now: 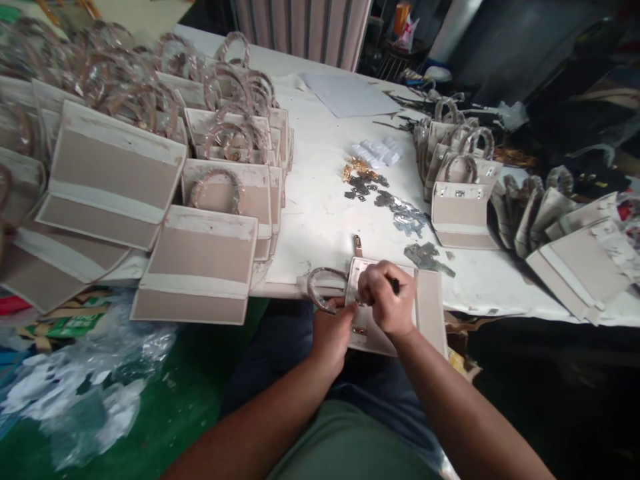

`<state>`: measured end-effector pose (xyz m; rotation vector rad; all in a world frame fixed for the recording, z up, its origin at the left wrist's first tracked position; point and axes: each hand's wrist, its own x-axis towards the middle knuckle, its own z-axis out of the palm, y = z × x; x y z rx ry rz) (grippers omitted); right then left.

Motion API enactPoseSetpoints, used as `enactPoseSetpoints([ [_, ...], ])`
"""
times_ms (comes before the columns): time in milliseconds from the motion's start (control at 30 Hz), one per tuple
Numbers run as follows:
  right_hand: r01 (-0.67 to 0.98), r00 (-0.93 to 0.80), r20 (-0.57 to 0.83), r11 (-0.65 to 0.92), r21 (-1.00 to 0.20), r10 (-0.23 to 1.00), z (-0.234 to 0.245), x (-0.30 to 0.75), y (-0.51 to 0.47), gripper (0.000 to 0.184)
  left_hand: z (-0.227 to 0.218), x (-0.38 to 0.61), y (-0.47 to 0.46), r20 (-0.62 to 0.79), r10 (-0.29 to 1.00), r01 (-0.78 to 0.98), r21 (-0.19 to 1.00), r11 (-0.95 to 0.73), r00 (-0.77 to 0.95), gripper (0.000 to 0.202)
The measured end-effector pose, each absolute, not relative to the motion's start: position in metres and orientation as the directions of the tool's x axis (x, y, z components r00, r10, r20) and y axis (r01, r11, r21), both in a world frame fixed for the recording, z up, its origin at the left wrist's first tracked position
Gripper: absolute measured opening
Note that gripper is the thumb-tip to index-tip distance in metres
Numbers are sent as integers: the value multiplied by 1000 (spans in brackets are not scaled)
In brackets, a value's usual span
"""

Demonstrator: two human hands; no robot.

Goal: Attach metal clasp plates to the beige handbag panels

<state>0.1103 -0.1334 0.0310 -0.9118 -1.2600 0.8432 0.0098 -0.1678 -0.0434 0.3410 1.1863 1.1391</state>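
Observation:
A beige handbag panel [431, 300] lies on its side at the table's front edge, partly over my lap. Its round plastic-wrapped handle [314, 288] points left. My left hand [334, 328] grips the bag's edge by the base of the handle, thumb on top. Over the panel, my right hand [387, 293] is closed around a tool whose dark end [395, 287] sticks out of the fist; its tip is hidden, so its kind is unclear. Both hands nearly meet at a small metal fitting. A strap with a gold-coloured clasp [358, 245] reaches out beyond the panel.
Many similar bags [200, 267] are stacked on the left, with more bags [463, 207] on the right. Gold fittings [357, 168], dark metal plates [367, 187] and grey plates [427, 257] lie in small heaps on the white table [320, 220]. Plastic wrapping [85, 400] covers the floor at left.

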Motion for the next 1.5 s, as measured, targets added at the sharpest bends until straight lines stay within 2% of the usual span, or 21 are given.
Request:
enactPoseSetpoints([
  [100,72,93,335,329,-942,938,19,111,-134,48,-42,8,-167,-537,841,-496,749,440,-65,20],
  [200,155,116,264,246,-957,957,27,128,-134,51,-40,6,-168,-534,844,-485,753,444,-56,26],
  [300,328,154,64,10,-945,986,42,151,-135,46,-39,5,-171,-540,841,-501,735,458,-25,33],
  [367,516,147,-30,-102,-851,989,40,161,-133,32,-37,4,-174,-561,828,-531,696,483,18,36],
  [467,723,171,-79,-179,-667,982,23,164,-127,15,-35,3,-176,-591,802,-540,647,539,93,40],
  [567,832,220,-57,-218,-510,974,7,155,-121,17,-35,-5,-180,-591,790,-491,645,586,166,46],
  [633,869,226,-35,-218,-444,973,4,149,-119,19,-36,-19,-186,-576,804,-431,693,577,149,57],
  [700,881,230,-33,-222,-417,973,5,146,-118,21,-35,-40,-193,-494,869,-306,830,466,-17,68],
  [733,883,234,-35,-227,-410,972,6,145,-117,21,-33,-51,-195,-387,910,-182,915,360,-145,71],
  [767,885,237,-36,-230,-405,971,7,144,-117,22,-30,-60,-196,-217,944,-7,975,222,-251,73],
  [800,885,239,-34,-232,-403,970,8,144,-116,22,-27,-68,-195,-8,962,208,976,68,-274,74],
  [833,886,239,-31,-231,-403,970,8,143,-116,22,-23,-72,-191,202,958,410,906,-102,-206,72],
  [867,887,237,-29,-228,-402,971,8,143,-116,22,-19,-72,-185,367,928,561,781,-274,-57,70],
  [900,888,235,-29,-226,-399,972,8,142,-115,22,-16,-70,-177,465,875,641,633,-434,133,67],
  [967,891,228,-29,-220,-398,973,7,141,-115,22,-16,-58,-157,491,747,655,389,-648,448,66],
  [1000,891,226,-28,-218,-399,974,6,141,-116,21,-18,-51,-146,467,707,654,305,-692,531,66],
  [1067,889,212,-18,-201,-412,977,7,141,-118,21,-26,-41,-129,411,693,685,195,-702,593,65],
  [1200,890,159,-13,-149,-430,987,16,141,-118,23,-38,-39,-110,317,733,734,141,-665,603,64],
  [1400,904,127,-51,-137,-406,991,32,143,-103,21,-30,-47,-89,210,761,727,227,-649,614,67],
  [1500,909,129,-43,-135,-395,991,28,140,-105,22,-26,-49,-86,191,754,719,228,-657,628,64],
])
